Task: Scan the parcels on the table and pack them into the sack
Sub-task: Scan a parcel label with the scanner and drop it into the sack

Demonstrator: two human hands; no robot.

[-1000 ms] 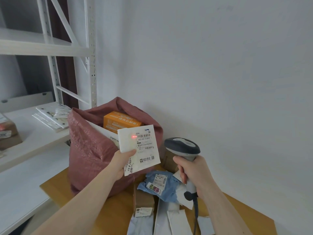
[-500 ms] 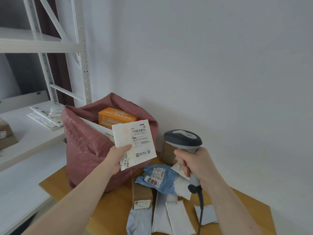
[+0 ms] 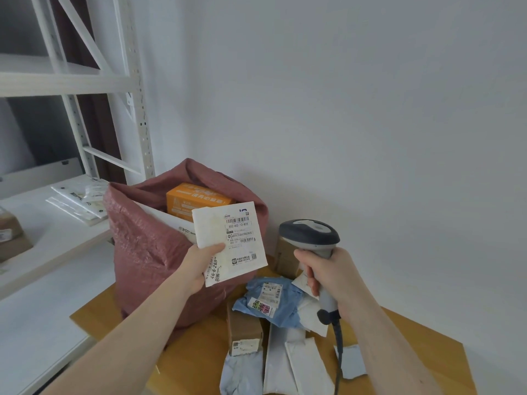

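My left hand (image 3: 199, 266) grips a flat white parcel (image 3: 229, 242) by its lower left corner, label facing me, in front of the pink sack (image 3: 142, 252). The sack stands open on the wooden table (image 3: 199, 352) and holds an orange box (image 3: 196, 202) and a white parcel. My right hand (image 3: 333, 275) grips the handle of a grey barcode scanner (image 3: 309, 233), its head level with the held parcel's right edge. On the table below lie a blue bag parcel (image 3: 271, 303), a small brown box (image 3: 243, 329) and several white mailers (image 3: 296, 363).
A second brown box (image 3: 285, 258) stands behind the scanner against the white wall. A white metal shelf rack (image 3: 85, 81) rises at the left, with flat packets (image 3: 77, 201) and a cardboard box (image 3: 11, 238) on its lower shelf. The scanner cable (image 3: 338, 357) hangs over the mailers.
The red scan dot seen on the label a second ago is gone. The held parcel and my left hand have shifted slightly left and up toward the sack's mouth; the scanner stays beside it.
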